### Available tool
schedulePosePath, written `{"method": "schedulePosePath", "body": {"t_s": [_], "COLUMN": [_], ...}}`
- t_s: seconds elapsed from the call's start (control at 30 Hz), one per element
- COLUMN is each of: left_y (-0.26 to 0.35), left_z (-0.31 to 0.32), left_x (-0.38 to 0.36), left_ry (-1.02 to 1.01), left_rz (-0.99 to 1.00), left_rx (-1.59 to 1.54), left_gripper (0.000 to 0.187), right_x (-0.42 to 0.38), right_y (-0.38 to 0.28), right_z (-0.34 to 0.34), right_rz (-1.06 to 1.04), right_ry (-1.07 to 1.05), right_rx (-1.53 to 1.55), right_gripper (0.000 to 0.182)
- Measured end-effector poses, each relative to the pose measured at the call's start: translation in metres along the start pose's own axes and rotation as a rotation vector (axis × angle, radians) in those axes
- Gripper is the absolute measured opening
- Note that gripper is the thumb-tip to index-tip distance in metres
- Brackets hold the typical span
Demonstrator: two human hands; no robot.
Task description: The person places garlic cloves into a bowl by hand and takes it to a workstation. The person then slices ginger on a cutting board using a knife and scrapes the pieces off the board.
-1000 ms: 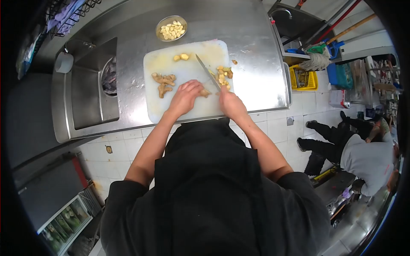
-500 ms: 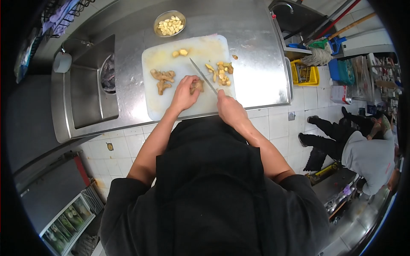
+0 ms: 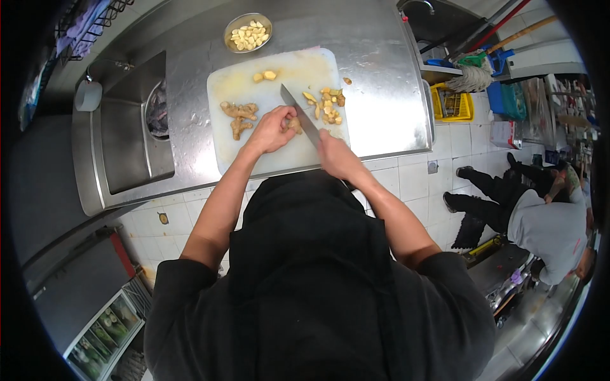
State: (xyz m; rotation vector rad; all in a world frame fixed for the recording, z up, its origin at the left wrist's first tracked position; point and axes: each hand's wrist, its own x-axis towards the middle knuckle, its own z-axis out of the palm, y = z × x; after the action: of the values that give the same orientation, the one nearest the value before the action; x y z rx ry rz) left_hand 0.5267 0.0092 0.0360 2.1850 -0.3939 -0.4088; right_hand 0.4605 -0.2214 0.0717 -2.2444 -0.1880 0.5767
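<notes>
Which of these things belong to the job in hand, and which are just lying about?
Seemingly part of the job:
knife, in the right fingers
ginger piece by the blade
ginger knobs
cut chunks
cutting board
bowl of pale pieces, probably

Apparently just about:
mop
yellow basket
purple cloth

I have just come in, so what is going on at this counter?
The right hand holds a knife, its blade just beside a piece of ginger that the left hand holds on a white cutting board. More unpeeled ginger lies on the board's left, and small pieces on its right. Beyond the board stands a metal bowl of pale pieces.
</notes>
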Motion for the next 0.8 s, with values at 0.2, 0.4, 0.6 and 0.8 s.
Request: {"method": "schedulePosePath", "body": {"t_s": [0.2, 0.4, 0.6, 0.8], "left_y": [0.006, 0.002, -0.002, -0.008], "left_z": [0.016, 0.021, 0.003, 0.005], "left_x": [-0.014, -0.020, -0.013, -0.015], "left_ry": [0.130, 0.156, -0.013, -0.025], "left_rz": [-0.113, 0.004, 0.162, 0.080], "left_rx": [-0.186, -0.027, 0.162, -0.130], "left_gripper": [0.040, 0.036, 0.033, 0.032], "right_x": [0.030, -0.011, -0.038, 0.017], "right_y": [-0.008, -0.024, -0.026, 0.013], "right_z": [0.011, -0.025, -0.039, 0.024], "right_rz": [0.099, 0.121, 0.117, -0.052], "right_ry": [0.063, -0.025, -0.075, 0.073], "right_rx": [-0.017, -0.054, -0.031, 0.023], "right_gripper": [0.019, 0.018, 0.012, 0.015]}}
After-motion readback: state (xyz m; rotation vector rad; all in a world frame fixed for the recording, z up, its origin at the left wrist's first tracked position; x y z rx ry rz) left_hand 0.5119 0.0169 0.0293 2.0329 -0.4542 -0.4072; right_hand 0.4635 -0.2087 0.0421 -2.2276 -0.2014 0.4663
